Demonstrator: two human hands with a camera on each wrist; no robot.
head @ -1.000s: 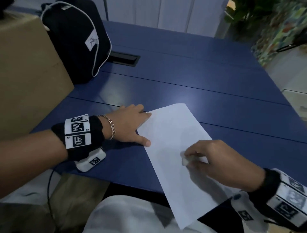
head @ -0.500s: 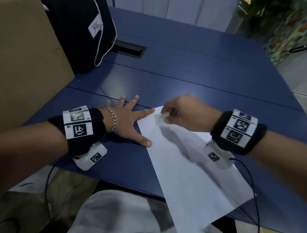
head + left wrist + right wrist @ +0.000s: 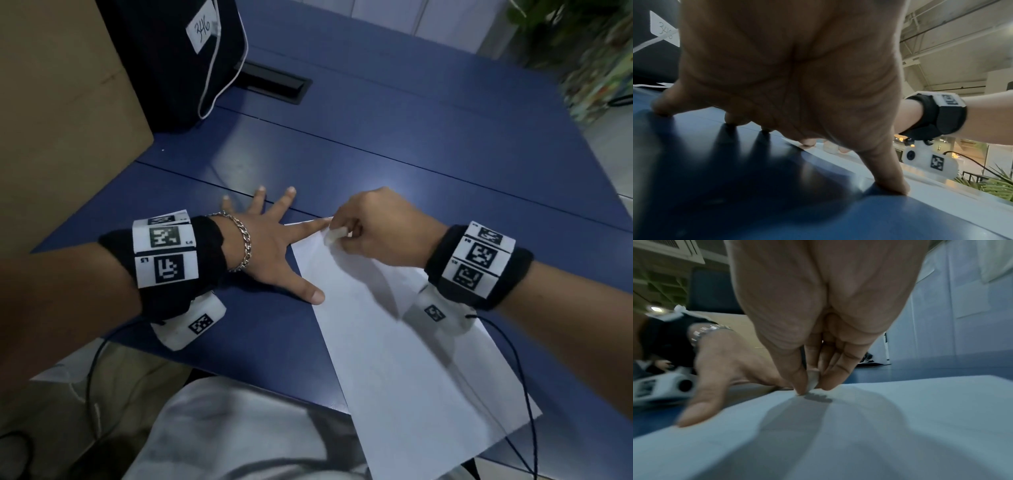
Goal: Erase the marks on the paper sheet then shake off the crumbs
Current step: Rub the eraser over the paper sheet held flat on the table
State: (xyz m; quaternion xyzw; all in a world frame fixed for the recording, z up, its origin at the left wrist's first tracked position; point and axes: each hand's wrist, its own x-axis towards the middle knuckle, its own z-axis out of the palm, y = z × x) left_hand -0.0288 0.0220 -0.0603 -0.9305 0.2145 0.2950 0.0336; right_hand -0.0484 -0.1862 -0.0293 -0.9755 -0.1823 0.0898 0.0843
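The paper sheet (image 3: pixel 394 342) lies askew on the blue counter (image 3: pixel 411 137), its long axis running from about 11 o'clock to 5 o'clock, with the near corner overhanging the counter's front edge. The left hand (image 3: pixel 270 246) is spread flat, fingers straight, and only its index fingertip and thumb tip press the sheet's far-left edge. The right hand (image 3: pixel 373 233) pinches a small white eraser (image 3: pixel 334 236) between thumb and fingers at the sheet's 11 o'clock corner, almost touching the left index finger. Because so little of the sheet is pinned, a hard stroke toward 5 o'clock would likely drag or crumple the paper, and a stroke off the corner could fold it over. The overhanging end may let the sheet slide off. No marks or crumbs are legible here.
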